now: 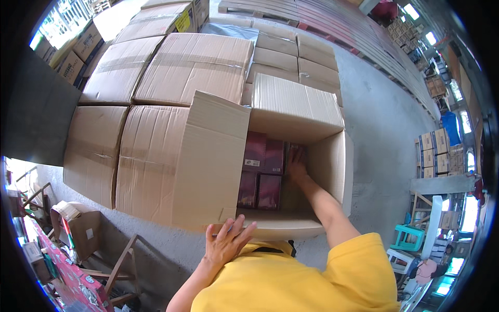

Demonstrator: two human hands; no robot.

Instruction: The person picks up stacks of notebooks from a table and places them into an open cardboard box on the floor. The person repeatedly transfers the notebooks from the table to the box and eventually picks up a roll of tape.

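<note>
A large open cardboard carton point(210, 166) stands in front of me with its flaps up. Inside lie several stacks of maroon spiral notebooks point(270, 190), one with a white label, along the carton's left and middle. My right hand point(296, 165) reaches deep into the carton, its fingers closed on a maroon notebook stack point(295, 147) near the far wall; the fingertips are partly lost in shadow. My left hand point(228, 241) rests on the carton's near edge, fingers spread, holding nothing.
Taped cardboard boxes point(195, 67) are piled to the left and beyond the carton. Wooden pallets point(332, 21) lie at the back. Teal and white stools point(408, 236) stand at the right, and a cluttered table with a pink cloth point(67, 273) at the lower left.
</note>
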